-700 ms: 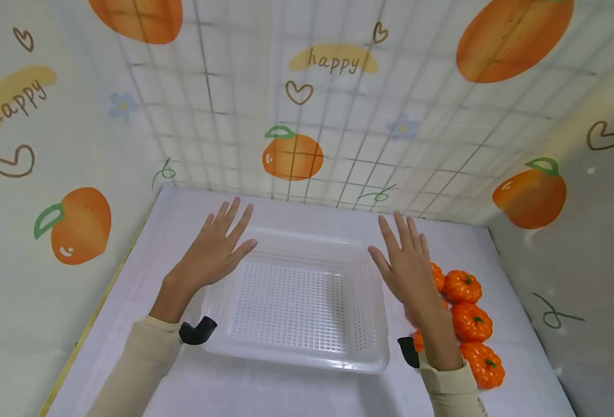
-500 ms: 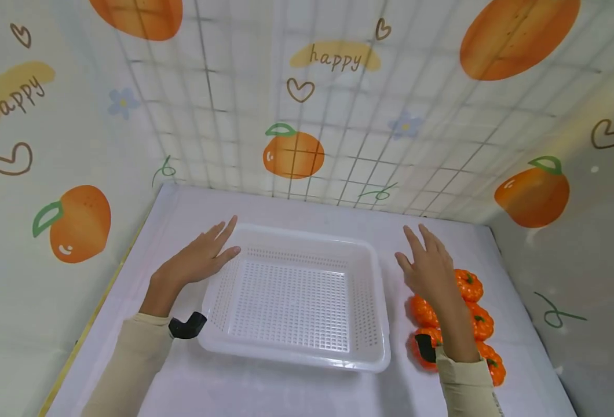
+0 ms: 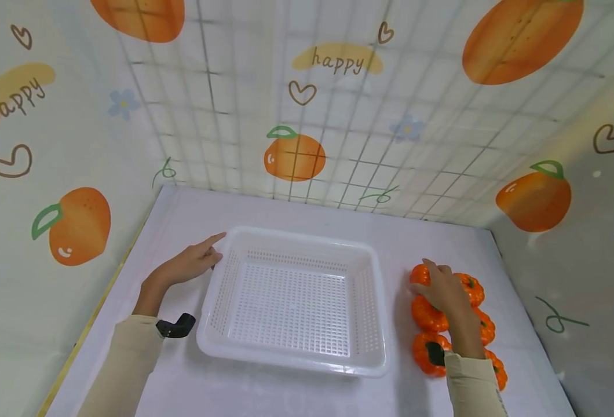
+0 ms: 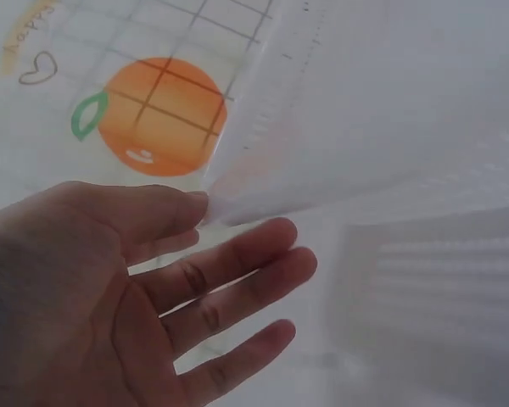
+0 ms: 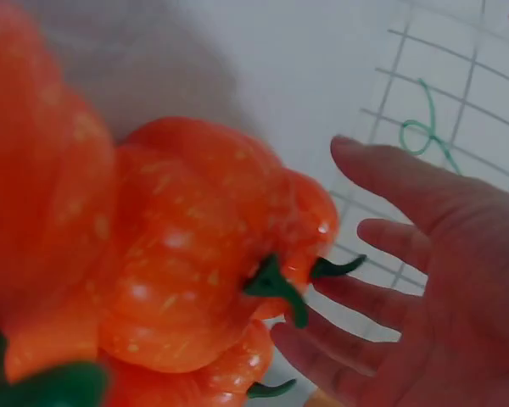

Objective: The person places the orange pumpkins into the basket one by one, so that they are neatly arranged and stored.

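A white plastic basket (image 3: 299,233) with a perforated bottom stands mid-table. My left hand (image 3: 188,264) is at its far left corner, fingers extended; in the left wrist view the thumb tip of that left hand (image 4: 144,271) meets the basket's edge, other fingers straight. On the right lie several shiny orange pumpkins with green stems. Over the far left pumpkin (image 3: 420,274) hovers my right hand (image 3: 446,292), partly covering it. The right wrist view has that right hand (image 5: 433,280) spread beside the pumpkins (image 5: 178,246), thumb and fingers apart.
Two columns of pumpkins stand close together, including a near left one (image 3: 426,350) and a far right one (image 3: 471,288). White walls printed with oranges (image 3: 293,157) enclose the white table (image 3: 265,394) at the back and both sides.
My right hand has moved right and down from beside the basket to the far pumpkins. My left hand has lowered leftward from above the basket to its left edge. The basket stays put.
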A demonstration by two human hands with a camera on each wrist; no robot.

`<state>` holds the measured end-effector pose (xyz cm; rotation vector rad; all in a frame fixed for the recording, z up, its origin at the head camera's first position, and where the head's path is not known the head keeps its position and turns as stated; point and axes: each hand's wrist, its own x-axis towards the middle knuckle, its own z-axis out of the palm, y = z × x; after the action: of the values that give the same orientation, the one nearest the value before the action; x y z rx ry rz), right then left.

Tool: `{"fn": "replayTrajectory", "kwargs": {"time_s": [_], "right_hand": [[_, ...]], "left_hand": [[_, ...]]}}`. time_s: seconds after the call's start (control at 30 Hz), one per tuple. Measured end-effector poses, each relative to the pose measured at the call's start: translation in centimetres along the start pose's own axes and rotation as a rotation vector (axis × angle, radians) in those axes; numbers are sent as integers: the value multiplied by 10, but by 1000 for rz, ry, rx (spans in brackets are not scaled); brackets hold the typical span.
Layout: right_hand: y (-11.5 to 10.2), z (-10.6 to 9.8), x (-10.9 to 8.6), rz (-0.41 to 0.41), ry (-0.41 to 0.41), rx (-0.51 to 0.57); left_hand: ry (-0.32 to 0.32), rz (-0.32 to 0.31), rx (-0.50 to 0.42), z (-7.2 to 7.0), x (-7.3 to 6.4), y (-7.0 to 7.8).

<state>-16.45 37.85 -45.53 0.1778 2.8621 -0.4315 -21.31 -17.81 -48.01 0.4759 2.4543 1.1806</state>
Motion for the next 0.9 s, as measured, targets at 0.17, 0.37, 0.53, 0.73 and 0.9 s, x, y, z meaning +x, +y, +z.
{"fn": "replayTrajectory", "kwargs": {"time_s": [0.17, 0.37, 0.53, 0.73, 0.9], "right_hand": [[8, 7, 3, 69, -16, 37], [11, 15, 10, 104, -18, 49], [17, 26, 19, 90, 73, 53], [20, 29, 22, 104, 91, 62], [22, 28, 23, 117, 59, 44]], "left_hand": [[-14, 40, -48, -1, 0, -2], [-20, 64, -88, -3, -4, 7], [-23, 60, -120, -2, -6, 11], [-27, 60, -127, -2, -4, 6], [-28, 56, -132, -2, -3, 3]]}}
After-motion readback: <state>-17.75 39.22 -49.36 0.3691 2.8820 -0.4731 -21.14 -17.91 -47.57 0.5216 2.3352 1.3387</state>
